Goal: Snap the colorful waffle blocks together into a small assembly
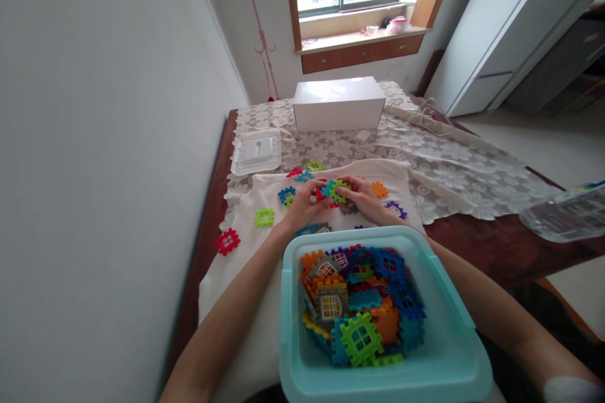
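Observation:
Above the white cloth, my left hand (304, 204) and my right hand (363, 196) meet around a small cluster of interlocking plastic blocks. A lime-green block (337, 191) lies in the grip of my right thumb and fingers. On the left side my fingers pinch a teal block (327, 188) against it; red pieces show just below, and I cannot tell whether they are joined on. Between my forearms stands a light-teal tub (292, 327) holding many notched blocks, with a green window block (362, 339) on top.
Loose blocks lie on the white cloth (255, 258), among them a red one (227, 242), a green frame (265, 217) and an orange one (379, 189). Farther back are a clear lid (256, 152) and a white box (339, 105). A transparent container (567, 214) is at right.

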A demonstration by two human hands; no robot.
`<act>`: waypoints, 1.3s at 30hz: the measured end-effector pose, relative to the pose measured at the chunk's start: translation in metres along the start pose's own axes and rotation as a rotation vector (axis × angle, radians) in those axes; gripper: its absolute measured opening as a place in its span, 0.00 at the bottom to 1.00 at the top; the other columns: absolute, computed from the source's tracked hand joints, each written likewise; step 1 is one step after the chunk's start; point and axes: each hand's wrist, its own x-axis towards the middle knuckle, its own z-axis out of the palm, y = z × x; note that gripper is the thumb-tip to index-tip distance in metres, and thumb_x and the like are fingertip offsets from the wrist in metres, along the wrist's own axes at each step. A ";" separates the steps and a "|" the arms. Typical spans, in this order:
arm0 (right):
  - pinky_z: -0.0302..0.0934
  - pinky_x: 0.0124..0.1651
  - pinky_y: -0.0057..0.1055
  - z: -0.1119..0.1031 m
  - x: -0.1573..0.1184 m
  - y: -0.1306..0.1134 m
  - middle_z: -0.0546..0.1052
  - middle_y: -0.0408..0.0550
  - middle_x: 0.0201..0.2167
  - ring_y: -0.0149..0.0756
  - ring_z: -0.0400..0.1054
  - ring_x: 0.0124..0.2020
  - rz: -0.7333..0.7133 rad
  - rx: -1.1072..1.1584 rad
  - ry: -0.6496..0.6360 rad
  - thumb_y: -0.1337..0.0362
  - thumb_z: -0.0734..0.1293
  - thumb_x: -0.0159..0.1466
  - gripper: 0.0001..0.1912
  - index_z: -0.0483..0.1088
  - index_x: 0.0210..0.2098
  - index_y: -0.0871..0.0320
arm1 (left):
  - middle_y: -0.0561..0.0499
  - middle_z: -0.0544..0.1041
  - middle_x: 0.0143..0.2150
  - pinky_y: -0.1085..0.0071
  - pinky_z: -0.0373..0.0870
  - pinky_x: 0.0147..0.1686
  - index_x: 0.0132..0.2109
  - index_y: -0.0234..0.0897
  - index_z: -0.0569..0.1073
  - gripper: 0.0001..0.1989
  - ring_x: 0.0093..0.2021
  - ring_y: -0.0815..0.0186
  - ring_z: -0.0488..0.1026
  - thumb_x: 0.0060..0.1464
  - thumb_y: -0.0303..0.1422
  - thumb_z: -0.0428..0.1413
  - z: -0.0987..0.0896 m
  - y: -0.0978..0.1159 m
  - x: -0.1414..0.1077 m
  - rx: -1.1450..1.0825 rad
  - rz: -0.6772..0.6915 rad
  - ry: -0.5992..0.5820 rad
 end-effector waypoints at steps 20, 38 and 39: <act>0.80 0.31 0.40 0.016 -0.003 0.004 0.84 0.47 0.38 0.43 0.80 0.30 -0.003 0.126 0.294 0.39 0.80 0.59 0.27 0.75 0.44 0.51 | 0.39 0.85 0.57 0.63 0.80 0.46 0.62 0.43 0.65 0.42 0.51 0.55 0.85 0.50 0.49 0.77 0.002 0.001 0.002 -0.274 -0.178 0.146; 0.74 0.33 0.34 0.014 -0.008 0.014 0.83 0.48 0.36 0.38 0.74 0.32 -0.015 -0.035 0.013 0.41 0.76 0.65 0.23 0.78 0.42 0.54 | 0.38 0.83 0.61 0.62 0.81 0.55 0.61 0.39 0.71 0.40 0.56 0.54 0.84 0.51 0.54 0.76 -0.002 -0.004 0.005 -0.393 -0.121 0.211; 0.75 0.34 0.34 0.014 -0.008 0.017 0.83 0.48 0.37 0.37 0.74 0.32 -0.028 -0.046 0.012 0.41 0.76 0.66 0.23 0.78 0.43 0.55 | 0.38 0.82 0.62 0.61 0.81 0.56 0.61 0.39 0.72 0.39 0.57 0.54 0.84 0.52 0.53 0.77 -0.001 -0.004 0.005 -0.373 -0.100 0.229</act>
